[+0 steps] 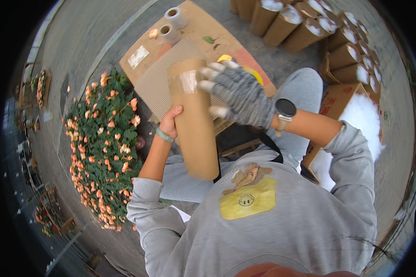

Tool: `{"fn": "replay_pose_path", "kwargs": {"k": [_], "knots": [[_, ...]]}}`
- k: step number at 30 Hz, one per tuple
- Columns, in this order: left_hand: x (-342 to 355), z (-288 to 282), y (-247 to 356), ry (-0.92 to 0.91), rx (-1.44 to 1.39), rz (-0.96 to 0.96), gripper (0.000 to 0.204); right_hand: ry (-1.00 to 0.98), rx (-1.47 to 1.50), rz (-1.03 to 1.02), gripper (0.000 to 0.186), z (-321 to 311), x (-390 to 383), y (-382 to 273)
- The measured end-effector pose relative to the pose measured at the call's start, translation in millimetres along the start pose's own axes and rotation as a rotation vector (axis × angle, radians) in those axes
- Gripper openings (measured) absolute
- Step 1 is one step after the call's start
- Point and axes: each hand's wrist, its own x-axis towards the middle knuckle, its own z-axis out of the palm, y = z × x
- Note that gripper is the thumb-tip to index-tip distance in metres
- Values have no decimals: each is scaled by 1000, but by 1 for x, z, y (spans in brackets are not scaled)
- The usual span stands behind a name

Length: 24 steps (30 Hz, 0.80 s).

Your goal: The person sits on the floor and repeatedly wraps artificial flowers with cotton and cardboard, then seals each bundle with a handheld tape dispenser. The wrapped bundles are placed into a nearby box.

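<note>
A brown cardboard tube [194,127] stands slanted in front of me, with a strip of shiny clear tape [187,81] across its upper part. My left hand [171,121], bare and with a pale green bangle at the wrist, grips the tube's left side; its fingers are hidden behind it. My right hand [240,94], in a grey fingerless knit glove, has its fingers spread at the tube's upper right edge, by the tape. Whether the fingertips touch it I cannot tell. Under the tube's top lies a ribbed sheet of corrugated cardboard [155,83].
A cardboard-topped work surface [231,41] holds two tape rolls [170,33] and a yellow item [254,75] partly behind my right hand. Orange-flowered plants [104,152] stand left. Several tubes with white stuffing [305,34] stand far right, near a box of white fluff [363,117].
</note>
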Motion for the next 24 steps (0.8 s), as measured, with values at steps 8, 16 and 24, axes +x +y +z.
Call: {"fn": "replay_pose_path", "kwargs": {"k": [8, 16, 24], "knots": [[98, 138, 34, -285, -231, 145, 61, 62, 712, 261, 78, -99, -72, -28], [209, 288, -49, -157, 235, 50, 61, 356, 424, 799, 71, -206, -171, -4], [200, 244, -65, -362, 1833, 639, 35, 1417, 957, 1258, 42, -262, -276, 126]]}}
